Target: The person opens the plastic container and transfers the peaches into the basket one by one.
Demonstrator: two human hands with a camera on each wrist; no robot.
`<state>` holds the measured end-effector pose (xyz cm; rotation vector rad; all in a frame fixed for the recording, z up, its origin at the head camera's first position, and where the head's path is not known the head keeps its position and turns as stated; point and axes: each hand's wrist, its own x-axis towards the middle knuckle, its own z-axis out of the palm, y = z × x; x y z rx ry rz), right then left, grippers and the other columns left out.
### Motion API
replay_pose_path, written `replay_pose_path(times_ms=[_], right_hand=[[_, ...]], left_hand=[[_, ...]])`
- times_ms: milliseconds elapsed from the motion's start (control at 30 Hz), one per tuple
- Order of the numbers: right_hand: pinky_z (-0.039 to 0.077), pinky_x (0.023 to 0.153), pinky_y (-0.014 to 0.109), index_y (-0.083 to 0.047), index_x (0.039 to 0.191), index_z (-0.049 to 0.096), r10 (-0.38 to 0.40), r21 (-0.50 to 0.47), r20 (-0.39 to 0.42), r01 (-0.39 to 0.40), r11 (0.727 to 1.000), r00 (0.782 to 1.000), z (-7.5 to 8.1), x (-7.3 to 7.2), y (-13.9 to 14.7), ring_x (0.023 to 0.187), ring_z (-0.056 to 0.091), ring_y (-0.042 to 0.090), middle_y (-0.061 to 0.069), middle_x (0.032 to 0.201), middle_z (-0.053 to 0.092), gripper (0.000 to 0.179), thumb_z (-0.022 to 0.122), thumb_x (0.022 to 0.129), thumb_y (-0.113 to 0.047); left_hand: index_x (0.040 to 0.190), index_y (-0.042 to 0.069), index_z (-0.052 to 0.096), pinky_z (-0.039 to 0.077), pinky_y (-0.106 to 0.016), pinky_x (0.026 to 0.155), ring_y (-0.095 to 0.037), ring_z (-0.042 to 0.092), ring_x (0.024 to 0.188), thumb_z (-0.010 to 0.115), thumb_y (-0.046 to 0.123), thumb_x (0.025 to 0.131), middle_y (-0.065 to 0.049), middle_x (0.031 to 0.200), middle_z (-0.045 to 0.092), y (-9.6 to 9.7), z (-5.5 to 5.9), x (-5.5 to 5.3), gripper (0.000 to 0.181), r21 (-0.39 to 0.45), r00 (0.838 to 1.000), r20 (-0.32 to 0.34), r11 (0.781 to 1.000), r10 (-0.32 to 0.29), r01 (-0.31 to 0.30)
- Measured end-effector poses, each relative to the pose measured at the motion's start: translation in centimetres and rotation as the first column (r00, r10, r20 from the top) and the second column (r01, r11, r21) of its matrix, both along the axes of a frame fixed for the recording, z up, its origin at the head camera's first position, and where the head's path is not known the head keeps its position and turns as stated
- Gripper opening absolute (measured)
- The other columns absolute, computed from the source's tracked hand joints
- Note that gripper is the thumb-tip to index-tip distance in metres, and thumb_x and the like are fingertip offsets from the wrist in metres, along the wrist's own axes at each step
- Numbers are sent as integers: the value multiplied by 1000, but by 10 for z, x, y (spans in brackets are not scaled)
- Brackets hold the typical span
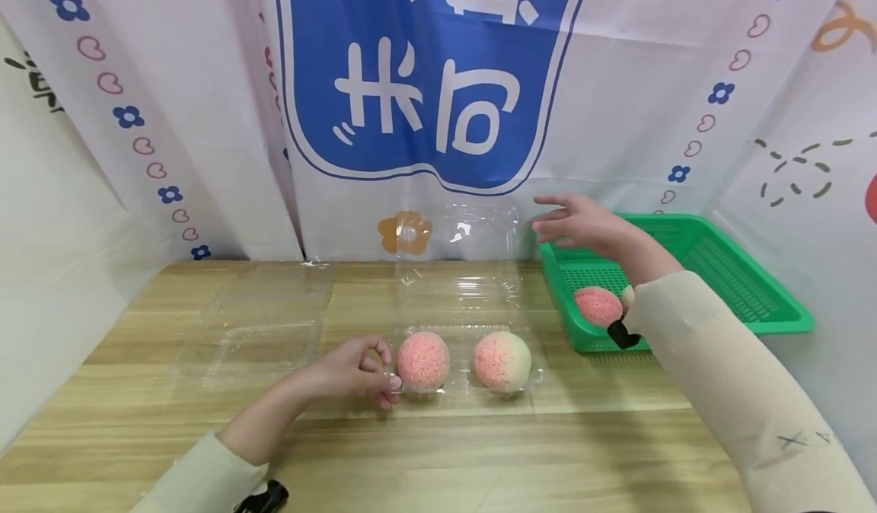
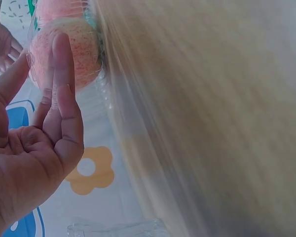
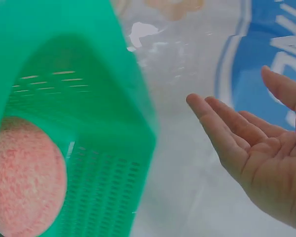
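A clear plastic clamshell box [image 1: 459, 391] lies on the table with its lid [image 1: 455, 269] raised at the back. Inside it sit a pink ball [image 1: 422, 361] on the left and a pink and cream ball [image 1: 502, 361] on the right. My left hand [image 1: 359, 372] pinches the box's left end, thumb and fingers at the rim beside the pink ball. My right hand [image 1: 582, 227] hovers over the back left corner of the green basket [image 1: 565, 319], fingers extended and holding nothing. In the basket, a pink ball [image 1: 598, 306] shows beside my right sleeve, which partly hides another pale one.
A second clear plastic box [image 1: 263, 330] lies left of my left hand, hard to see against the wood. Behind the table [image 1: 425, 460] hangs a white printed curtain [image 1: 617, 117]. The basket stands at the table's right back.
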<state>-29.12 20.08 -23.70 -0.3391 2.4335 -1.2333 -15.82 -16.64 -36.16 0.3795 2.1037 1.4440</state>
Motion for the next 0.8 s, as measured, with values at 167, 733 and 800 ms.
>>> replay_pose_path(times_ms=[167,733,800], right_hand=[[31,116,58,-14,158,22,36,38,-142,-31,999,989,10,24,7,142,41,38,18,155,42,66,56,102,-24],[34,112,63,-20,154,35,111,107,-422,-72,992,900,4,96,-1,142,41,35,3,161,35,65,66,97,-26],[34,111,65,-18,154,35,128,116,-438,-86,990,890,0,100,-4,143,40,37,6,161,33,66,66,96,-24]], left_hand=[[110,-1,46,43,-26,63,-25,75,78,71,19,92,-14,88,76,-1,1,-1,37,-18,1000,2,1000,-5,5],[128,-10,35,58,-37,78,-22,70,72,74,11,88,-8,81,68,-5,2,-11,59,0,1000,22,1000,-10,10],[128,-10,35,58,-38,78,-22,70,72,74,10,87,-8,81,68,-5,3,-12,59,1,1000,20,1000,-12,12]])
